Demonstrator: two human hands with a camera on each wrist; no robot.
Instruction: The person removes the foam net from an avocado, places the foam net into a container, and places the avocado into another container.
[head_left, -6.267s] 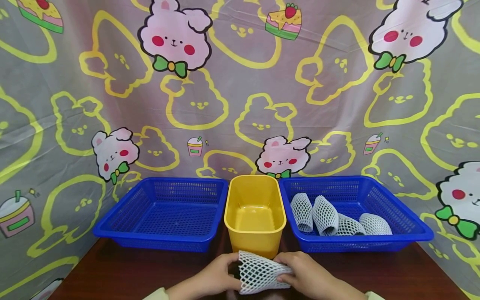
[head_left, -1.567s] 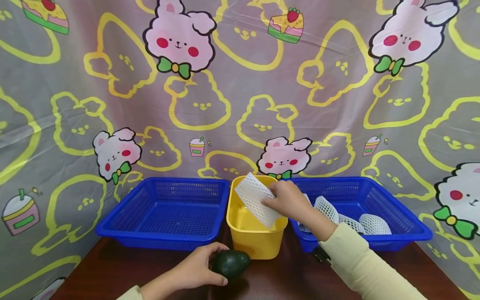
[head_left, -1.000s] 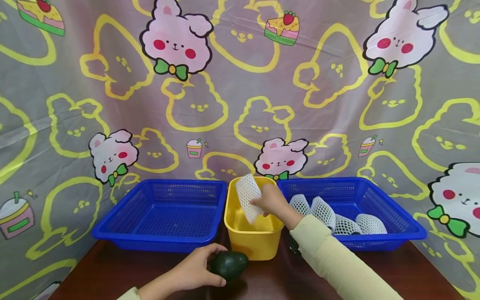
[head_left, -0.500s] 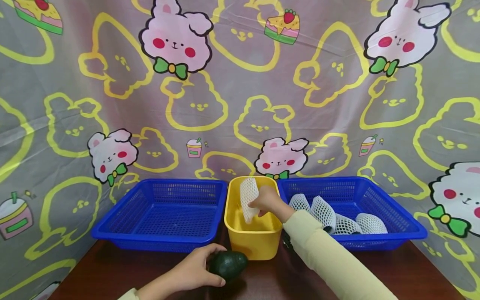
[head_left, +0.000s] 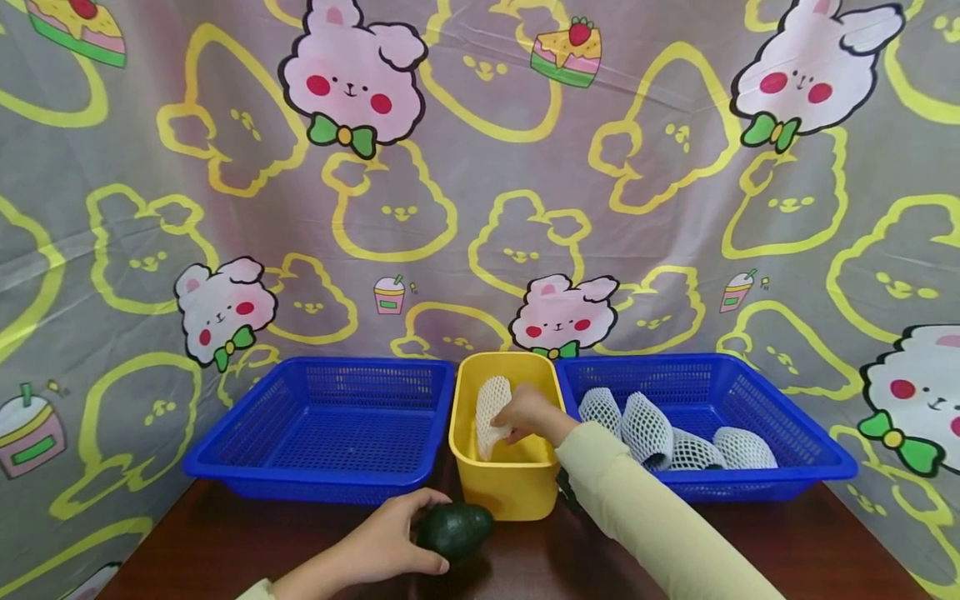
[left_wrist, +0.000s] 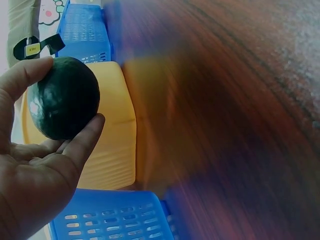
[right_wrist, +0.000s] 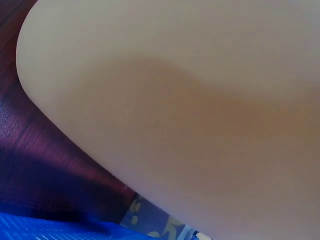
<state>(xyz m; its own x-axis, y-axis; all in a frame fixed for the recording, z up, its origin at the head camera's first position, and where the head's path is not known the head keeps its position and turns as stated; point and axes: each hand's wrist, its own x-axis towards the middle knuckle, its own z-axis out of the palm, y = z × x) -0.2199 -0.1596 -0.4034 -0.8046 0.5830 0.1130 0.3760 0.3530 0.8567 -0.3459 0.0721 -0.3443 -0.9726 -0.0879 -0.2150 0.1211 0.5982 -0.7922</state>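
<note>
My left hand (head_left: 392,535) grips a dark green avocado (head_left: 457,531) just above the table, in front of the yellow bin (head_left: 507,493). In the left wrist view, the thumb and fingers curve round the avocado (left_wrist: 66,99), which has a glossy skin. My right hand (head_left: 531,412) reaches into the yellow bin and pinches a white foam net sleeve (head_left: 492,406). The sleeve hangs inside the bin, near its left wall. A blurred, pale surface fills most of the right wrist view, hiding that hand's fingers.
A blue basket (head_left: 315,477) stands left of the bin. The right blue basket (head_left: 813,468) holds several net-wrapped fruits (head_left: 647,427) at its near left side. The brown table (head_left: 187,546) runs beneath them, with a patterned curtain (head_left: 450,208) behind.
The sleeve, earlier between both hands, is now in my right hand alone, lowered into the yellow bin. The avocado is bare in my left hand, which has hardly moved over the last second.
</note>
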